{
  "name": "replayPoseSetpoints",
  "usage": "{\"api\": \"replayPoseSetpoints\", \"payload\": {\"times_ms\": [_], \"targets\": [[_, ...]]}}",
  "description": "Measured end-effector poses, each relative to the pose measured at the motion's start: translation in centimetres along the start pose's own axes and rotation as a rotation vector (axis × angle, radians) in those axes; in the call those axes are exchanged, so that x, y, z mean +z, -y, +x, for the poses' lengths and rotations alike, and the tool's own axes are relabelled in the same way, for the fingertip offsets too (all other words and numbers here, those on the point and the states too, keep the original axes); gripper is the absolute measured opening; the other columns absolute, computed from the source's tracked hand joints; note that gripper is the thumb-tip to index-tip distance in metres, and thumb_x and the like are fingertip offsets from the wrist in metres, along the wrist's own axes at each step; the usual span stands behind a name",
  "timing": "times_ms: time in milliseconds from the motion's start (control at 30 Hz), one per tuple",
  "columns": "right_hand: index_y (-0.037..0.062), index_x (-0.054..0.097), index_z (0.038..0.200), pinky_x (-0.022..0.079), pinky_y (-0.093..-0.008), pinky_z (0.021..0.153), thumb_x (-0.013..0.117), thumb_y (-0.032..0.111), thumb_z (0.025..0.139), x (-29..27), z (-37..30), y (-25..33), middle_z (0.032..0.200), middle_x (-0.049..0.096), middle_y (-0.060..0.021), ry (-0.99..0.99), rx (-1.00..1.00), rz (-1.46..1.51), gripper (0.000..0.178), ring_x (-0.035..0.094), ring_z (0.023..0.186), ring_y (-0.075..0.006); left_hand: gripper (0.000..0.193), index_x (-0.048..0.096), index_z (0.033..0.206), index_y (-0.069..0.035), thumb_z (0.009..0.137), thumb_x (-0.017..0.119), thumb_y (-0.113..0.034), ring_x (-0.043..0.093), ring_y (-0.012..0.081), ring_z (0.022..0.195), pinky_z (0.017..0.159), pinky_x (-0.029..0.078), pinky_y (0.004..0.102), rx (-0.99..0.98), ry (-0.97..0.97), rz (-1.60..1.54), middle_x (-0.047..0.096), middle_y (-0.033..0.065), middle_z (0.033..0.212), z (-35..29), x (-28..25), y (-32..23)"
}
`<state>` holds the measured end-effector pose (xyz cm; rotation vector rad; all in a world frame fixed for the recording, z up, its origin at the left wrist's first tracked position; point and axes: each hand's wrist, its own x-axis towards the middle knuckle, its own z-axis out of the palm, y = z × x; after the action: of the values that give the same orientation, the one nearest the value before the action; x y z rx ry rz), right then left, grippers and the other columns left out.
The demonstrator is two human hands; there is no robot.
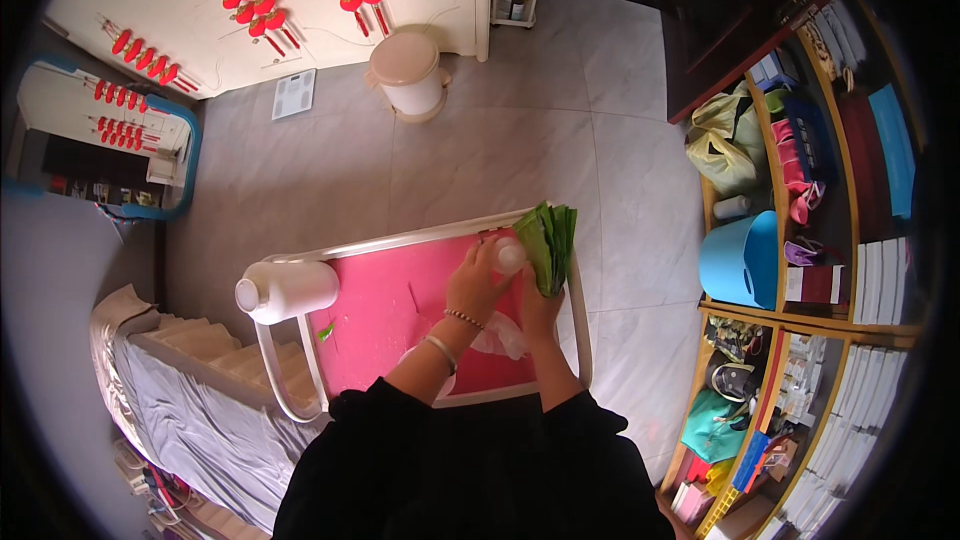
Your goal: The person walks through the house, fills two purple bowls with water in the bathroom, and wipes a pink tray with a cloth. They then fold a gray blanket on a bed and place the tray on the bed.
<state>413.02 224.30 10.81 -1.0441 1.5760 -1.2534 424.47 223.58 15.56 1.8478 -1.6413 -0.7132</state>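
For good work here, the left hand [476,285] should hold the white round piece [510,256] steady with a light grip, while the right hand [541,312] pinches the green bundle [552,248] firmly near its lower end without crushing it. The bundle looks thin and easily bent, so small, gentle moves seem best.

Well left of the left hand, a white jug [290,290] sits at the edge of the pink bench [370,365]; a green scrap [327,331] lies left of that hand too, nearer the body. The left hand is curled around the white piece, which lies just beyond its fingers. Crumpled white plastic [503,338] rests between the wrists. The right hand is closed on the bundle, which fans out ahead of it, just right of the white piece.
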Motion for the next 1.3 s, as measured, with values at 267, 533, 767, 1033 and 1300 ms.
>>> {"api": "replayPoseSetpoints", "payload": {"times_ms": [267,533,767,1033,1300], "targets": [[-0.0015,0.052,0.109,0.043,-0.0302,0.081,0.061,0.013,0.08,-1.4,-2.0,1.8,0.106,0.056,-0.0129,-0.039,-0.064,-0.057,0.034,0.054,0.096,-0.0203,0.062,0.04,0.124,-0.008,0.07,0.069,-0.019,0.058,0.0266,0.087,0.073,0.049,0.0359,-0.015,-0.07,-0.09,0.051,0.0134,0.111,0.1,1.7,0.1],[0.0039,0.056,0.107,0.039,-0.0402,0.086,0.059,0.006,0.076,-6.1,-8.3,1.0,0.107,0.051,-0.0144,0.165,-0.311,-0.488,0.031,0.048,0.101,-0.0317,0.022,0.062,0.091,-0.005,0.07,0.066,-0.011,0.059,0.0223,0.065,0.06,0.048,0.0321,-0.132,-0.158,-0.077,0.06,0.0108,0.074,-2.9,-3.3,5.4],[0.0038,0.059,0.102,0.044,-0.0352,0.074,0.056,-0.001,0.074,-4.7,-9.0,-1.2,0.098,0.051,-0.0141,0.542,-0.505,-0.676,0.028,0.051,0.086,-0.03,0.019,0.062,0.08,-0.007,0.071,0.065,-0.023,0.06,0.0288,0.075,0.066,0.049,0.0393,-0.503,0.012,0.283,0.062,0.0132,0.079,-4.5,-5.8,9.8],[0.0021,0.057,0.102,0.044,-0.0358,0.076,0.05,0.0,0.08,-3.9,-9.1,-1.1,0.095,0.051,-0.0156,0.371,-0.343,-0.658,0.024,0.051,0.09,-0.0323,0.017,0.062,0.075,-0.006,0.071,0.061,-0.022,0.059,0.0319,0.073,0.064,0.047,0.0409,-0.489,-0.032,0.206,0.061,0.0149,0.076,-5.4,-4.7,11.8],[0.0054,0.057,0.108,0.042,-0.0395,0.081,0.046,-0.003,0.079,-5.4,-12.1,-2.5,0.095,0.053,-0.017,0.677,-0.461,-0.663,0.032,0.051,0.091,-0.0343,0.014,0.059,0.075,-0.001,0.072,0.061,-0.015,0.061,0.0224,0.063,0.055,0.049,0.0336,-0.405,-0.077,-0.031,0.062,0.0121,0.07,-11.5,-10.3,13.8]]}}
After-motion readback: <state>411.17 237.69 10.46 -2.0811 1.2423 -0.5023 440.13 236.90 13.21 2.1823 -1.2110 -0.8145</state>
